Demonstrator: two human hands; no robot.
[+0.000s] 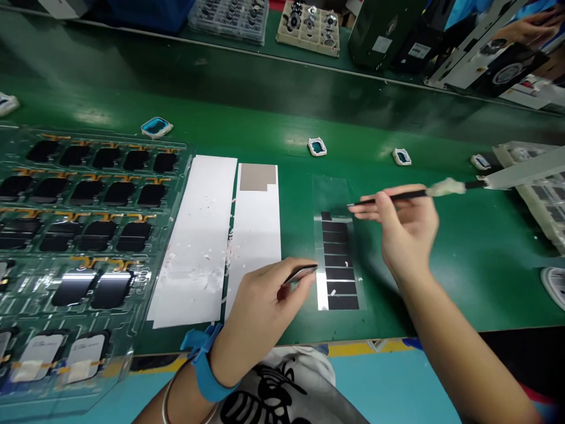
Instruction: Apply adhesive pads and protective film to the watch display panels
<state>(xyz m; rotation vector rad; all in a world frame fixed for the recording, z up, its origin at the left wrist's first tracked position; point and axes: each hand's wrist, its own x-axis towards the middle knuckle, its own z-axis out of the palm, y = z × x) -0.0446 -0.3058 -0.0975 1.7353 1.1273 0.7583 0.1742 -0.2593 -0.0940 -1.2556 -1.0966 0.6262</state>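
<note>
My left hand [269, 300] is closed, pinching a small thin dark plate [301, 272] with a glossy face between thumb and fingers. It is at the left edge of a clear film sheet [332, 191] that carries a column of black rectangular strips [339, 260]. My right hand [408, 227] is closed around a slim black pointed tool [399, 197] with a pale wrapped part behind the fingers. The tool's tip is over the upper right part of the film; whether it touches cannot be told. Two white paper strips [200, 206] lie left of the film, one bearing a grey-brown patch [256, 176].
A clear tray [185, 171] of small black screens with orange flex cables fills the left. Small white frames [316, 147] sit along the back. Above, a shelf holds a beige parts tray [282, 44]. Another tray [521, 194] stands at right. Another person's hands [529, 32] show at top right.
</note>
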